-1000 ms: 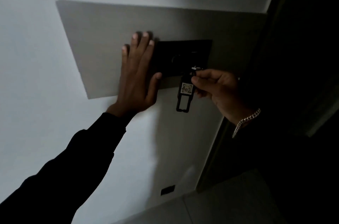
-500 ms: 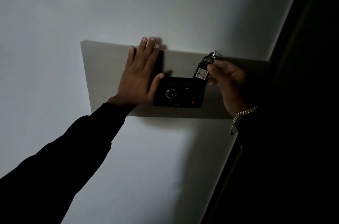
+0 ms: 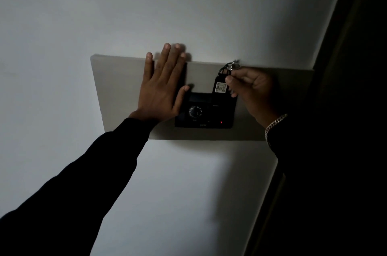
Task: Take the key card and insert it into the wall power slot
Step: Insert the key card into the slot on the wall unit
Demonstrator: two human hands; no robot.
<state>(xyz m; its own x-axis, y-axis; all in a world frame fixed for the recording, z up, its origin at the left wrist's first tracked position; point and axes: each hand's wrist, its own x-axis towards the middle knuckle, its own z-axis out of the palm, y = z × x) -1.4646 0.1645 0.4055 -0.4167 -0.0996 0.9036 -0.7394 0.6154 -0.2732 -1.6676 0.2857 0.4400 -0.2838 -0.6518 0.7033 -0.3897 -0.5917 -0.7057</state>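
The room is dim, and the person's left hand [image 3: 162, 90] lies flat on the wall, fingers spread wide and holding nothing, the palm over the left part of the pale grey rectangular wall panel [image 3: 117, 88] and the fingertips reaching past its top edge onto the white wall [image 3: 188, 4]. The thumb touches the upper left corner of the black square power-slot unit [image 3: 206, 110] mounted on that panel. On the unit's face sit a round ribbed dial [image 3: 195, 111] and, lower right, a small red light [image 3: 221, 122]. Over on the right, the right hand [image 3: 249, 86] pinches the black key card tag [image 3: 221, 86] between thumb and fingers, upright, its lower end at the top right edge of the black unit; whether it has actually entered the slot cannot be told in this light. A white label reading A02 [image 3: 221, 88] faces the camera, and a silver key ring [image 3: 232, 66] pokes up from the tag's top loop, just above the panel's upper edge. A silver chain bracelet [image 3: 274, 122] hangs at the right wrist, and a black sleeve [image 3: 83, 182] covers the left arm. A dark door frame [image 3: 345, 67] runs down the right side.
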